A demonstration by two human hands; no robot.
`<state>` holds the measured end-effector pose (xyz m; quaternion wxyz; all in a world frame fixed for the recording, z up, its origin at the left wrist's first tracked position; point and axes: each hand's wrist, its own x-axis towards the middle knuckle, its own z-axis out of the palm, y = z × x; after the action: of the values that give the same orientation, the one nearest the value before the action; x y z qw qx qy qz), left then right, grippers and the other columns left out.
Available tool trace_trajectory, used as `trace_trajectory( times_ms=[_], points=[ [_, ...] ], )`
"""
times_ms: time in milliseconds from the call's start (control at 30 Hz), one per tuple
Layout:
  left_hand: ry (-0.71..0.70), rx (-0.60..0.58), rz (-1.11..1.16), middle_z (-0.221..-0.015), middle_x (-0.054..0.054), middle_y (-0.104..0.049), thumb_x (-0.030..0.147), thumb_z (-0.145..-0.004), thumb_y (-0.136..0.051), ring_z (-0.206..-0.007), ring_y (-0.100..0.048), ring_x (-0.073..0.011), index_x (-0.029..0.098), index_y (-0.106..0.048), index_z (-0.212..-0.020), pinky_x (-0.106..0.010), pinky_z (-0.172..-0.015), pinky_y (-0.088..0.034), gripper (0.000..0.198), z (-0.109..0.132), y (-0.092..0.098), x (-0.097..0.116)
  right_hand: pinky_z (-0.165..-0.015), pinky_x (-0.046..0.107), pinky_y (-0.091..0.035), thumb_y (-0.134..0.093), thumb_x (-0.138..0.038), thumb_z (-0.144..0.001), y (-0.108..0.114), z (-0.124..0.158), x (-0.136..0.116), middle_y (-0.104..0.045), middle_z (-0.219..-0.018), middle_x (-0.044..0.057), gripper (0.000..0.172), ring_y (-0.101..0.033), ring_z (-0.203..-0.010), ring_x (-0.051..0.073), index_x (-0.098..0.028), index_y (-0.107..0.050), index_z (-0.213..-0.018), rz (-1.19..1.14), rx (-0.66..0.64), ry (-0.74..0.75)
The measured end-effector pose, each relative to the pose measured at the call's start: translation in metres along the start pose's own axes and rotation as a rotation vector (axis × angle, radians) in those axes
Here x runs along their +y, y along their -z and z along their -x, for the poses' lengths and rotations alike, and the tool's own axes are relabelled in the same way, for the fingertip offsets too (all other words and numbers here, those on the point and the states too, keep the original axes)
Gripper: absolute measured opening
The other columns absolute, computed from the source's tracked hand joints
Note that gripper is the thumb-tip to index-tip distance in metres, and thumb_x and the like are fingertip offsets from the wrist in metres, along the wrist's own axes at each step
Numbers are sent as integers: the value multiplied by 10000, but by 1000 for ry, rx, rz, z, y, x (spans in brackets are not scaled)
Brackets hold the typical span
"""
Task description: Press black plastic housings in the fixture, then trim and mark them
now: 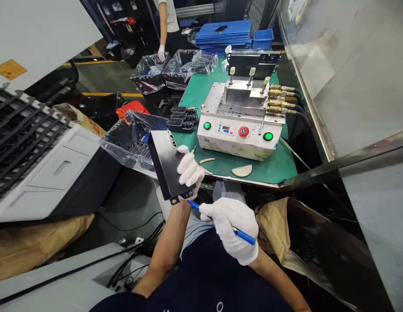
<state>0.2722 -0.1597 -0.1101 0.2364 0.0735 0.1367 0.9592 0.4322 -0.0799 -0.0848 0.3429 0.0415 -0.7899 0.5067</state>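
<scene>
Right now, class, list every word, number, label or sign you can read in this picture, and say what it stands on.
No text is legible.
Display on the white machine: digits too small.
Yellow label on the pale panel, top left: blurred.
Black plate in the left hand: no lettering visible.
Blue pen in the right hand: none visible.
</scene>
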Motion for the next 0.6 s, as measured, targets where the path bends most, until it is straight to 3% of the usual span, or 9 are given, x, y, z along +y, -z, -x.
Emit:
trace_trajectory(
  times_ms=[167,333,533,600],
  points=[
    [-3,66,-40,-576,108,-311,336,-1049,-551,-340,-118,-19,216,-666,-1143,-118,-284,-122,191,5,-11,0,-715,293,-543,-538,-128,-1023,-11,-5,-5,-793,-831,32,259,-724,-743,166,-171,-792,-1047,41,-45,127],
    [34,72,-70,-578,100,-292,370,-1045,-544,-359,-79,-38,232,-679,-1150,-140,-277,-139,220,10,-15,1,-692,298,-536,-508,-146,-1041,-13,0,-5,-792,-823,37,278,-724,-730,163,-166,-785,-1050,72,-78,139],
    [1,134,-89,-635,78,-411,422,-1046,-572,-368,-248,-20,237,-655,-1201,-107,-315,-221,255,18,2,3,-691,274,-582,-549,-105,-1003,-1,6,-14,-805,-811,11,250,-739,-692,142,-179,-785,-1044,-30,-111,129],
    [36,134,-160,-616,83,-401,484,-1045,-544,-333,-187,-18,257,-657,-1183,-127,-283,-168,288,21,16,4,-726,274,-614,-587,-112,-993,7,2,-14,-815,-846,15,239,-762,-724,150,-194,-796,-1074,-81,-61,76]
  ],
)
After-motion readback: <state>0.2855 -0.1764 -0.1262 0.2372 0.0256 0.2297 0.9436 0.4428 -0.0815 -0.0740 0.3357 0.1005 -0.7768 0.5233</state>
